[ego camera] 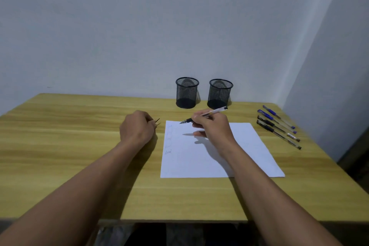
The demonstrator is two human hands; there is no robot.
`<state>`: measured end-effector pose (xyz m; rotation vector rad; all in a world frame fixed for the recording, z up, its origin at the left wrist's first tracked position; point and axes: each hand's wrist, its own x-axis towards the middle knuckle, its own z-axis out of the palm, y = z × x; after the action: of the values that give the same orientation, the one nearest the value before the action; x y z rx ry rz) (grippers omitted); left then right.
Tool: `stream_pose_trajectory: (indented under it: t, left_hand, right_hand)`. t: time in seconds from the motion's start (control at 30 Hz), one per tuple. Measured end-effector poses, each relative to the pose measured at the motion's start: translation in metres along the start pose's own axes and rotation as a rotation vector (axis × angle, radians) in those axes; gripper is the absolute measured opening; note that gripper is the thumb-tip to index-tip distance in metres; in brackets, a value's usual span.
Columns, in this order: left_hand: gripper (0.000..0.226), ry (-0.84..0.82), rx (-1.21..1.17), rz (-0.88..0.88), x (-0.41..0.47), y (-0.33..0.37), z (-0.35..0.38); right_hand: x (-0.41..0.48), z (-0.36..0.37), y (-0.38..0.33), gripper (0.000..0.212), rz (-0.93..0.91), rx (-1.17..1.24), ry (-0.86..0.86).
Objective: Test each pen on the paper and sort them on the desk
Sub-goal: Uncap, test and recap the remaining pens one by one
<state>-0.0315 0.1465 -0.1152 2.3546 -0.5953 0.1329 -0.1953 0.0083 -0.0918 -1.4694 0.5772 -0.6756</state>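
Observation:
A white sheet of paper [215,156] lies on the wooden desk [79,146], with faint scribbles down its left edge. My right hand [211,126] grips a clear pen with a black grip [203,115]; its tip hovers just over the paper's top-left corner. My left hand [137,128] rests on the desk left of the paper, closed around a small dark thing that looks like a pen cap [157,122], of which only a thin end sticks out. Several pens [279,126], blue-capped and black-capped, lie in a row at the right of the desk.
Two black mesh pen cups [187,93] [220,94] stand side by side at the back of the desk against the wall. A wall also runs close along the desk's right side. The desk's front edge is near my elbows.

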Motion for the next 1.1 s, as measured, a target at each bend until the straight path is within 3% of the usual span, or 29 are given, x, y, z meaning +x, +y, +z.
stream_pose_trajectory:
  t: [0.2,0.5,0.7,0.83,1.1]
  left_hand:
    - [0.005,-0.138,-0.399,0.189,-0.006,0.019,-0.024]
    - [0.006,-0.277,-0.547,0.303,-0.015,0.046,-0.039]
    - [0.014,-0.332,-0.749,0.252,-0.028,0.067,-0.046]
    - [0.008,-0.315,-0.852,0.184,-0.032,0.072,-0.044]
    - [0.006,-0.308,-0.893,0.136,-0.038,0.076,-0.04]
  right_hand:
    - [-0.001,-0.005,-0.01,0.005,0.004,0.151,0.003]
    - [-0.009,-0.01,-0.027,0.007,-0.01,0.222,-0.066]
    - [-0.013,-0.015,-0.031,0.004,-0.009,0.227,-0.114]
    - [-0.015,-0.017,-0.032,0.005,0.003,0.31,-0.098]
    - [-0.018,-0.016,-0.03,0.006,-0.006,0.342,-0.086]
